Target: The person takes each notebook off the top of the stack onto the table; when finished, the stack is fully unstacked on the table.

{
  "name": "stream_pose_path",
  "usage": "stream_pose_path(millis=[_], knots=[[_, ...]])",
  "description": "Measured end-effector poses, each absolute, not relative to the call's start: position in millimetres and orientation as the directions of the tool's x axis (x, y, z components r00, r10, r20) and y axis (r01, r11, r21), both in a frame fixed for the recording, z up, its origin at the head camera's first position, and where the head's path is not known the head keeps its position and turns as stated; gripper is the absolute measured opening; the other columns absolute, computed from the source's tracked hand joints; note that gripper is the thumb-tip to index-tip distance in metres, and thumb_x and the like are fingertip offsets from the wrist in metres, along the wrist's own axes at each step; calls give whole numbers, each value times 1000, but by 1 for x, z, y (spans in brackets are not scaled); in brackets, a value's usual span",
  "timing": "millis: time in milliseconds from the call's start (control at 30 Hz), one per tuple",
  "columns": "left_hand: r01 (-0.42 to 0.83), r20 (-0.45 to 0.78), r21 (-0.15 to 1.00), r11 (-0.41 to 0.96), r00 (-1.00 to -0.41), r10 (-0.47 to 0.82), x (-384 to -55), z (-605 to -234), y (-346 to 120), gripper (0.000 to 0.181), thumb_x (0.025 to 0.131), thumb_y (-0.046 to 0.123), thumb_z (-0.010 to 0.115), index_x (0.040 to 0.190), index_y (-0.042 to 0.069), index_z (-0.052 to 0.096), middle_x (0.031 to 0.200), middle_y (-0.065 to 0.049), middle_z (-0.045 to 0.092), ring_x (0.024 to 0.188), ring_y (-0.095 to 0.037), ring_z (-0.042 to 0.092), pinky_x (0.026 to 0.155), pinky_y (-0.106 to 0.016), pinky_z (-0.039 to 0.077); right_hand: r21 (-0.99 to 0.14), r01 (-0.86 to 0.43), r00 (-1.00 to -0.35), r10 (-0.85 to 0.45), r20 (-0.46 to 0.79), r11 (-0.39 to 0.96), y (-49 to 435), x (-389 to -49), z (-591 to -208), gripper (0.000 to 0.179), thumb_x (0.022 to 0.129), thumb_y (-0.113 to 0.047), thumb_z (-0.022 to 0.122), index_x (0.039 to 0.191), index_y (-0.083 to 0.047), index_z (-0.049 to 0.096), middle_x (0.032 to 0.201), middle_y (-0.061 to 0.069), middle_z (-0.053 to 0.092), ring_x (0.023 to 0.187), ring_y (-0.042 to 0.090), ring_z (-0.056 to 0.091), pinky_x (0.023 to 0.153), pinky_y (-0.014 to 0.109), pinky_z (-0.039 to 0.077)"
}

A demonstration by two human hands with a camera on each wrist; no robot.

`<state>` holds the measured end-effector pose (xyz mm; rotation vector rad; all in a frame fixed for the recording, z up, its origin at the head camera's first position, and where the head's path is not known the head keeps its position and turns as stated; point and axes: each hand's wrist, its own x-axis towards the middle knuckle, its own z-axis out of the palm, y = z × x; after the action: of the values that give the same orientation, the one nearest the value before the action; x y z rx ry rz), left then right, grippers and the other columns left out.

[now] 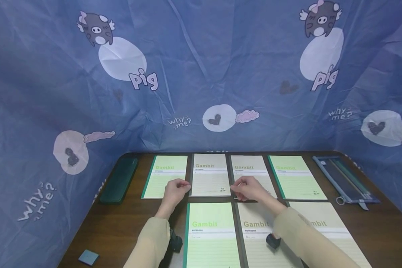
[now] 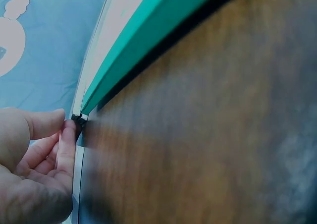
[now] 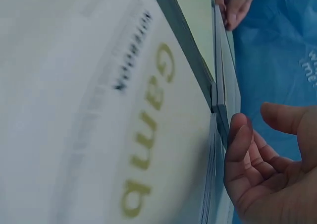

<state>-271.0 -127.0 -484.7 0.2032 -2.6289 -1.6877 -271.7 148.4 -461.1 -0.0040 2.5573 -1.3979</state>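
Note:
Between the two hands, in the back row, lies a cream notebook [image 1: 210, 182] with a dark spine and "Gambit" on its cover. My left hand [image 1: 175, 191] is at its left edge, fingertips at the spine side, over the right part of a green notebook [image 1: 157, 182]. At the opposite edge is my right hand [image 1: 249, 189], above another cream notebook [image 1: 244, 162]. The right wrist view shows the right hand's thumb apart from its loosely bent fingers [image 3: 240, 149], which are against a notebook edge. In the left wrist view, the left thumb [image 2: 47, 123] is close to the forefinger.
A green notebook [image 1: 294, 176] ends the back row. In front lie a green notebook [image 1: 212, 245] and cream notebooks [image 1: 254, 247], [image 1: 335, 230]. A dark green case [image 1: 119, 180], a blue mesh pouch [image 1: 345, 180] and a small blue block [image 1: 88, 257] are on the brown table [image 1: 114, 234].

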Motion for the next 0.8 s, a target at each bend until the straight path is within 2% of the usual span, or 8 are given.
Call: stream_pose_path(millis=[233,367,567,800], knots=[[-94,-53,903,419,-993,-108,-272,-484,-127,17,94,10,66,106,-1,71,102,-12,69,97,-27,62,87,-47,49,-850,200,-960,-77,-270,487,145,-294,-464,28,95,-19,67,112,4,64,82,11,66,64,15,63,60,27,53],[-94,-53,902,421,-993,-107,-272,-484,-126,18,94,10,66,106,-2,71,103,-13,69,98,-28,62,88,-47,49,-855,224,-953,-80,-293,467,144,-300,-465,27,96,-19,66,111,4,63,82,10,65,62,13,61,58,25,51],[-97,-54,893,439,-993,-108,-273,-484,-125,19,93,11,67,108,-1,71,102,-12,69,97,-28,63,86,-47,49,-851,200,-958,-84,-273,485,144,-303,-469,24,95,-16,67,107,5,64,79,10,65,59,12,62,57,24,51],[-89,-28,876,474,-991,-134,-274,-484,-122,18,91,10,69,105,-3,72,97,-12,70,91,-27,65,82,-43,52,-853,168,-970,-70,-232,494,142,-302,-475,22,89,-12,73,105,2,65,81,9,67,57,10,61,55,23,51]])
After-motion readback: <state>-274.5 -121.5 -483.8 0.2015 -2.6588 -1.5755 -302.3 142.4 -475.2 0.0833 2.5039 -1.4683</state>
